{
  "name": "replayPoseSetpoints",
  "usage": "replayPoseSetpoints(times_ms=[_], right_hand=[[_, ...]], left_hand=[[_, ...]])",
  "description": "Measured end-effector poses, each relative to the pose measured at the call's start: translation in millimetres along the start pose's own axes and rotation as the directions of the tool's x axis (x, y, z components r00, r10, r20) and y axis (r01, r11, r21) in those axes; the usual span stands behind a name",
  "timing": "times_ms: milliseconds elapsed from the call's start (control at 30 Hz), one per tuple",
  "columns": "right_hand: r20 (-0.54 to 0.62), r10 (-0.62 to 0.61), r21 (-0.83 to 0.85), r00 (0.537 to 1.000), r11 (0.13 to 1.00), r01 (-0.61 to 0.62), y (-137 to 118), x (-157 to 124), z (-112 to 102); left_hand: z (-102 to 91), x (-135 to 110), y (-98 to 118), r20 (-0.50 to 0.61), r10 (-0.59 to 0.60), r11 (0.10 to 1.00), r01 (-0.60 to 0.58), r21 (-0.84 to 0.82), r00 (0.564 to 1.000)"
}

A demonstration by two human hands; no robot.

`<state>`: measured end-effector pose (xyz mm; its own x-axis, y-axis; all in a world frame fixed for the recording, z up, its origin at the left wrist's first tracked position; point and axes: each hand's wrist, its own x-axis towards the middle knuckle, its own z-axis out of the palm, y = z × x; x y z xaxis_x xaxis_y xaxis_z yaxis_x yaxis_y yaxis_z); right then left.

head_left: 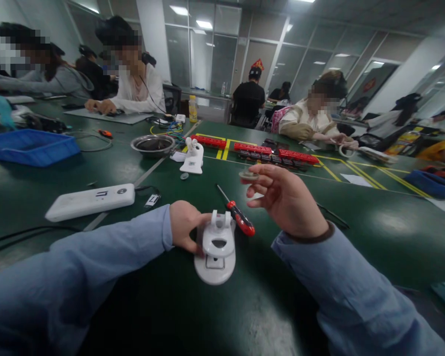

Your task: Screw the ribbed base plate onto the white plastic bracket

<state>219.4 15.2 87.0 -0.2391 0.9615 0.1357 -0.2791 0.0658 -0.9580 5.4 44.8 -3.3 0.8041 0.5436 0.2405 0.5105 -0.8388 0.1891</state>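
Observation:
My left hand (185, 226) grips the left side of a white plastic bracket (215, 252) that rests on the green table (141, 291) in front of me. My right hand (284, 198) is raised a little above the table and pinches a small round grey-white disc (248, 175) between thumb and fingers. A screwdriver with a red and black handle (237, 215) lies on the table between my hands, its shaft pointing away from me.
A second white bracket (193, 158) stands farther back, near a metal bowl (153, 144). A white power strip (91, 201) lies at the left, a blue tray (29, 147) beyond it. Red strips (270, 151) lie across the middle. Other people sit around the table.

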Motion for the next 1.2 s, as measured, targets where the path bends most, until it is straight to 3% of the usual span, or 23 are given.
replayPoseSetpoints(times_ms=[67,200,233,300,367,400,500,600,733,800,900,1000,1100,1200], right_hand=[[0.015,-0.019,-0.046,1.000,0.999,0.020,-4.6,-2.7,-0.7],[0.114,0.004,-0.252,0.993,0.967,0.025,-11.7,-8.3,-4.2],[0.140,0.033,-0.329,0.990,0.944,0.015,-11.2,-8.5,-4.9],[0.178,0.112,-0.491,0.978,0.871,-0.010,-5.8,-7.2,-4.6],[0.184,0.126,-0.643,0.975,0.766,0.022,4.6,-4.5,-1.8],[0.186,0.090,-0.712,0.978,0.699,0.071,10.7,-3.1,0.3],[0.250,-0.087,-0.860,0.964,0.438,0.263,27.5,-0.7,6.1],[0.364,-0.147,-0.898,0.920,0.207,0.388,37.9,-1.8,8.1],[0.505,-0.173,-0.862,0.846,-0.055,0.503,44.5,-6.1,8.3],[0.506,-0.213,-0.863,0.836,-0.127,0.490,46.5,-8.0,9.9],[0.387,-0.263,-0.921,0.884,-0.064,0.384,48.2,-10.2,13.7],[0.262,-0.216,-0.944,0.941,0.145,0.296,47.2,-11.8,16.2],[0.298,-0.098,-0.909,0.950,0.277,0.313,42.1,-12.3,16.0],[0.360,-0.025,-0.899,0.933,0.258,0.354,35.3,-12.2,16.1]], left_hand=[[-1.1,2.5,7.5,0.054,-0.019,0.994,0.013,0.111,0.998],[-13.0,6.0,17.3,0.025,-0.156,0.984,0.153,0.093,0.988],[-17.2,6.3,19.6,0.018,-0.232,0.969,0.230,0.085,0.972],[-24.7,7.0,23.6,0.024,-0.432,0.901,0.430,0.064,0.901],[-29.5,8.2,25.6,0.081,-0.562,0.826,0.564,-0.002,0.823],[-30.7,9.0,25.6,0.123,-0.569,0.814,0.579,-0.056,0.813],[-31.6,11.2,22.2,0.251,-0.510,0.801,0.561,-0.210,0.822],[-33.8,12.3,20.3,0.328,-0.467,0.803,0.550,-0.232,0.821],[-39.6,13.3,27.2,0.318,-0.485,0.824,0.547,-0.146,0.815],[-41.8,14.3,32.7,0.303,-0.525,0.816,0.572,-0.088,0.795],[-43.2,15.8,39.7,0.274,-0.576,0.797,0.604,-0.023,0.770],[-43.4,16.1,44.1,0.244,-0.575,0.809,0.588,0.022,0.781],[-43.5,15.3,46.2,0.220,-0.554,0.829,0.556,0.057,0.803],[-43.4,14.2,47.8,0.212,-0.555,0.830,0.551,0.082,0.804]])
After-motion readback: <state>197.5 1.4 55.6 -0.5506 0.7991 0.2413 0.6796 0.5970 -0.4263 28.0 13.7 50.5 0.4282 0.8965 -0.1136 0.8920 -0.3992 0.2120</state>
